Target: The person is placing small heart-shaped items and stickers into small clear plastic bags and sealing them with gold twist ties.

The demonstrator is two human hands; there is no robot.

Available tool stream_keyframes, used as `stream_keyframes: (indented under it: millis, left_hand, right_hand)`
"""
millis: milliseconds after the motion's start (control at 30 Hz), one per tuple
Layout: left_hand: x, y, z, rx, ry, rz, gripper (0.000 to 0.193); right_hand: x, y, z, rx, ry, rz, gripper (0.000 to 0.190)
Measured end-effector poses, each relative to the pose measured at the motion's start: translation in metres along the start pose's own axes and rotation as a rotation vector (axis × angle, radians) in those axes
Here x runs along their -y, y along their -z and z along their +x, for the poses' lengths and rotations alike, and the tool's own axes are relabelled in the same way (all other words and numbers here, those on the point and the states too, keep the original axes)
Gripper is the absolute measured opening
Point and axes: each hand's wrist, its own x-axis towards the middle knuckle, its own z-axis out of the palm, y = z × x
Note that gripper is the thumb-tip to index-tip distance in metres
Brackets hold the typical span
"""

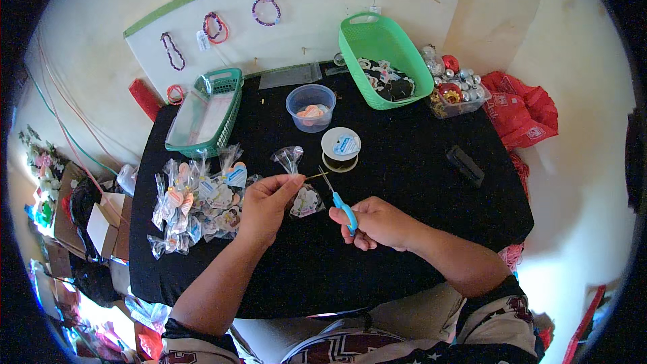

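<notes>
My left hand [270, 199] pinches the gathered neck of a clear plastic bag [307, 202] with a pale decorated piece inside. A thin gold-coloured tie or string [316, 176] runs from my fingertips towards the scissors. My right hand [374, 222] holds light-blue-handled scissors [342, 207], their blades at the tie's far end; whether they touch it is unclear. Just beyond stands a white spool [341, 142] with a small blue-and-white tag [347, 145] on top. Several filled, tied clear bags [202, 202] are heaped left of my left hand.
Behind the spool stands a clear round tub [311, 106] with small tags. A dark green basket [230, 116] is at the back left, a light green basket [386, 50] at the back right, beside a box of ornaments [460, 86]. A dark object [465, 166] lies right.
</notes>
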Motion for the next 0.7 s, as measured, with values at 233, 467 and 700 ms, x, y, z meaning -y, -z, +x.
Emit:
stream_keyframes:
  millis: [233, 467, 700]
  left_hand:
    - [0.001, -0.002, 0.0, -0.003, -0.031, -0.023, 0.02]
    - [-0.006, 0.0, -0.003, -0.023, -0.007, 0.036, 0.018]
    - [-0.001, 0.001, 0.001, 0.001, -0.044, -0.038, 0.015]
  right_hand:
    - [0.002, -0.003, -0.003, -0.005, 0.001, 0.03, 0.049]
    - [0.01, -0.002, -0.006, -0.041, 0.001, 0.058, 0.043]
    - [0.013, 0.024, -0.012, -0.651, 0.866, -0.762, 0.03]
